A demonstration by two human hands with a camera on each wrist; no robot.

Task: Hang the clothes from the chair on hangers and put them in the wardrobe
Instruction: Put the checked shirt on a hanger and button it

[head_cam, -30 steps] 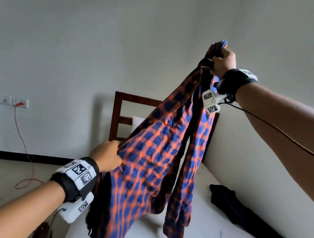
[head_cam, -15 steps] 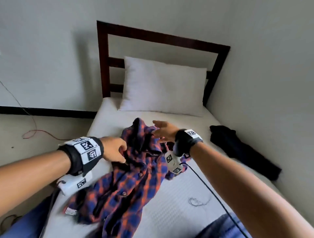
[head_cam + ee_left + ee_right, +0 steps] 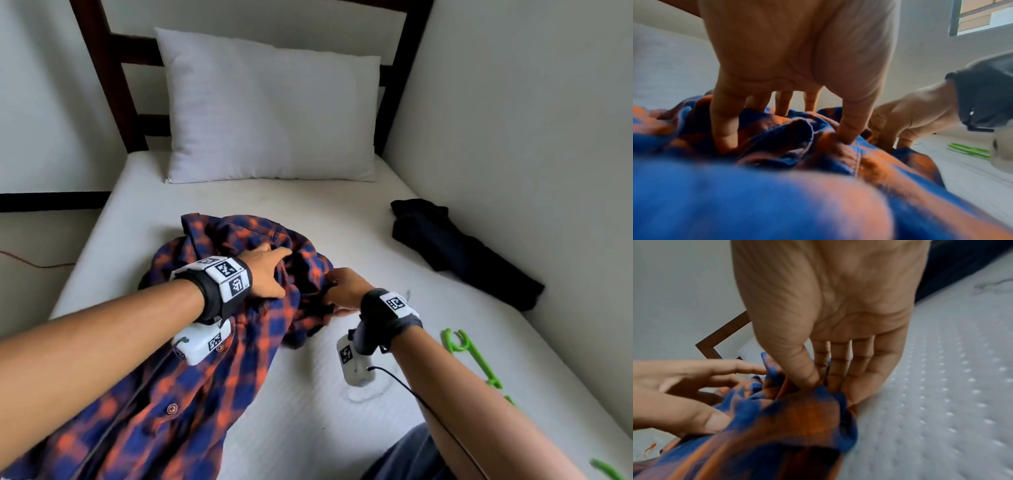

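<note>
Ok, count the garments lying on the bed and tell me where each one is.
2. The plaid shirt lies crumpled at the left under both hands; the dark garment lies along the right edge by the wall. Others may lie out of view.

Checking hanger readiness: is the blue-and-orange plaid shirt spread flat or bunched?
Bunched. The blue-and-orange plaid shirt lies crumpled on the white mattress, folds heaped under both hands.

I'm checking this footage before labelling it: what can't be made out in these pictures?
- Green plastic hanger: head view, partly behind the right forearm and cut by the edge.
- Blue-and-orange plaid shirt: collar lost in folds; near cloth blurred in the left wrist view.
- Right hand: fingertips buried in cloth.
- Wardrobe and chair: outside every view.
</note>
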